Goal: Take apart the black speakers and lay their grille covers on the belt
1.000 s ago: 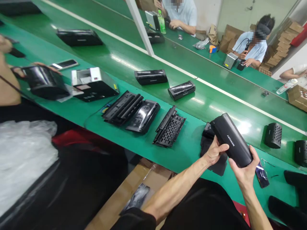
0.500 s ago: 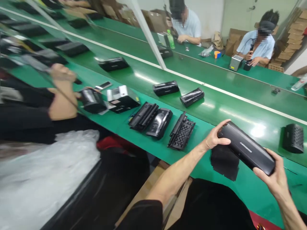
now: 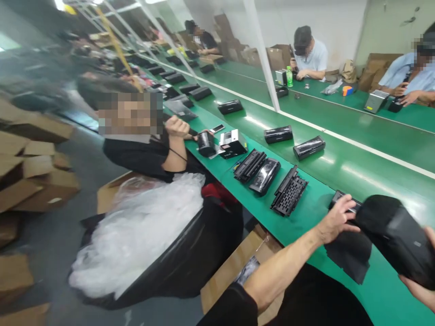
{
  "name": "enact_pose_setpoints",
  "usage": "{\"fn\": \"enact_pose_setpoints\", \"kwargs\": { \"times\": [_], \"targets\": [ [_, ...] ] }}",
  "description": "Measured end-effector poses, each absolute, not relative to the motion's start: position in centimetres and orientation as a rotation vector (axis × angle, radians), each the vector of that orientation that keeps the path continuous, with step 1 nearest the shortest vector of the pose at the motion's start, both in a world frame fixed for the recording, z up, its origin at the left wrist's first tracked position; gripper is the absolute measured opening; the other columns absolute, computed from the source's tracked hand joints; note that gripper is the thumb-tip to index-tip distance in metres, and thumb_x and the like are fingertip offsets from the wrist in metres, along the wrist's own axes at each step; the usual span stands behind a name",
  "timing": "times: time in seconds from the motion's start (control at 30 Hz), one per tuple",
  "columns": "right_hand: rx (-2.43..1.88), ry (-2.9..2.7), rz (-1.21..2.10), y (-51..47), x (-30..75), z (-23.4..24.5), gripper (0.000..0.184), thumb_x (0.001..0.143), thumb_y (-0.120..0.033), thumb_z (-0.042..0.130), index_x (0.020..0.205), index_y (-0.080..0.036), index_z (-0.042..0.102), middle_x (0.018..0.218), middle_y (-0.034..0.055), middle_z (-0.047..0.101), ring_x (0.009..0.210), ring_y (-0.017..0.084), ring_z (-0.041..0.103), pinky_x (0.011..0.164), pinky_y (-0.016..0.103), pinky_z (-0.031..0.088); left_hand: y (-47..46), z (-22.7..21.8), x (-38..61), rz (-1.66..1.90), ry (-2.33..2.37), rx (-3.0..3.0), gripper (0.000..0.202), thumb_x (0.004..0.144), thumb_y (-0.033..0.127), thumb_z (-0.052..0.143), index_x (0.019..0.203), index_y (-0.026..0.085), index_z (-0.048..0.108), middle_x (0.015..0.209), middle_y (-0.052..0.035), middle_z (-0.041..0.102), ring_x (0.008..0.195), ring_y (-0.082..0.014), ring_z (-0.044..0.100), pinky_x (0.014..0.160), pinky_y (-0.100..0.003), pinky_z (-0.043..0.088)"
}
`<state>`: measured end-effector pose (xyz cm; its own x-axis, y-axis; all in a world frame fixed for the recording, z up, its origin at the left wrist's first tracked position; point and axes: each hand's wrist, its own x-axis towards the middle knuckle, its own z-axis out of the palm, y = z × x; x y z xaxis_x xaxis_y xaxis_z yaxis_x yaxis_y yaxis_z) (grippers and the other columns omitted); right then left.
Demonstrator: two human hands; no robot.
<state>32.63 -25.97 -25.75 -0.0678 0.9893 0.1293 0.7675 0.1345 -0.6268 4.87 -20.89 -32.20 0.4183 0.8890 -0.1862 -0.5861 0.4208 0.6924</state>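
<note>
A black casing [image 3: 401, 240], shaped like a portable speaker with rounded ends, is held up at the right edge. My right hand [image 3: 419, 292] grips its far end, partly cut off by the frame. My left hand [image 3: 338, 219] is beside the near end, fingers spread, holding nothing that I can see. Behind those fingers is another dark piece [image 3: 336, 197], mostly hidden. Below the held casing, a black flat sheet [image 3: 350, 258] lies on the green table.
Left along the table are a perforated black shell [image 3: 289, 192], a glossy black casing [image 3: 265, 176], a ribbed part [image 3: 249, 165] and a silver-black box [image 3: 233, 144]. Casings [image 3: 309, 147] dot the green belt. A co-worker [image 3: 142, 140] sits left, beside a bag of clear plastic [image 3: 142, 231].
My view has swung left. My left hand has come off the casing and its fingers have spread. The casing has turned and shifted toward the right edge in my right hand.
</note>
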Motion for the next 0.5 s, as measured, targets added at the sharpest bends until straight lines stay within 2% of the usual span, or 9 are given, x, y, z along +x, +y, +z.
{"fn": "enact_pose_setpoints", "kwargs": {
  "times": [0.07,0.1,0.17,0.23,0.3,0.4,0.5],
  "targets": [
    [-1.72,-2.128,0.436,-26.1,31.6,-24.1,0.094,0.068,-0.047,0.084,0.158,-0.038,0.055,0.132,0.017,0.071,0.109,0.05,0.069,0.088,0.066,0.054,-20.5,-31.3,3.2,0.985,0.593,0.786,0.118,0.043,0.052,0.107,0.149,0.028,0.061,0.15,-0.0141,0.057,0.142,-0.0402,0.049,0.122,-0.052,0.036],
    [-1.711,-2.22,0.437,-26.2,30.9,-23.3,0.09,0.069,-0.043,0.083,0.156,-0.037,0.058,0.13,0.0163,0.072,0.109,0.048,0.069,0.091,0.065,0.054,-20.5,-31.2,2.8,0.966,0.631,0.836,0.114,0.046,0.045,0.107,0.149,0.027,0.062,0.142,-0.0128,0.062,0.138,-0.0395,0.052,0.122,-0.05,0.036],
    [-1.712,-2.291,0.544,-26.2,30.1,-22.3,0.091,0.069,-0.041,0.085,0.156,-0.036,0.057,0.134,0.0145,0.071,0.117,0.047,0.068,0.1,0.066,0.052,-21.0,-31.4,2.7,0.976,0.706,0.794,0.105,0.058,0.043,0.1,0.153,0.028,0.057,0.13,-0.0098,0.067,0.127,-0.0371,0.06,0.116,-0.049,0.041],
    [-1.729,-2.168,0.68,-26.5,30.1,-22.2,0.098,0.071,-0.047,0.089,0.161,-0.035,0.051,0.153,0.0133,0.061,0.136,0.046,0.059,0.113,0.065,0.046,-22.1,-31.9,2.7,1.019,0.724,0.739,0.104,0.062,0.041,0.096,0.156,0.028,0.052,0.129,-0.0086,0.068,0.124,-0.0359,0.062,0.114,-0.046,0.044],
    [-1.751,-1.9,0.823,-27.8,30.7,-23.0,0.108,0.074,-0.06,0.088,0.167,-0.033,0.04,0.167,0.0139,0.046,0.151,0.044,0.046,0.121,0.063,0.041,-23.3,-32.4,2.5,1.054,0.72,0.696,0.102,0.064,0.041,0.092,0.156,0.028,0.05,0.133,-0.0085,0.068,0.128,-0.0364,0.061,0.114,-0.045,0.044],
    [-1.699,-1.489,1.091,-30.4,31.4,-24.9,0.122,0.074,-0.082,0.08,0.17,-0.029,0.027,0.171,0.0196,0.039,0.152,0.044,0.046,0.119,0.062,0.043,-24.5,-32.7,2.0,1.049,0.735,0.674,0.1,0.065,0.042,0.089,0.156,0.027,0.049,0.14,-0.0097,0.066,0.135,-0.0389,0.058,0.116,-0.047,0.044],
    [-1.66,-1.329,1.196,-32.6,31.0,-26.2,0.124,0.069,-0.085,0.082,0.166,-0.028,0.03,0.17,0.0205,0.04,0.149,0.043,0.049,0.118,0.058,0.046,-24.5,-32.8,1.7,0.989,0.762,0.667,0.099,0.067,0.043,0.088,0.157,0.025,0.049,0.145,-0.0113,0.064,0.139,-0.0402,0.055,0.12,-0.05,0.041]
  ]
}}
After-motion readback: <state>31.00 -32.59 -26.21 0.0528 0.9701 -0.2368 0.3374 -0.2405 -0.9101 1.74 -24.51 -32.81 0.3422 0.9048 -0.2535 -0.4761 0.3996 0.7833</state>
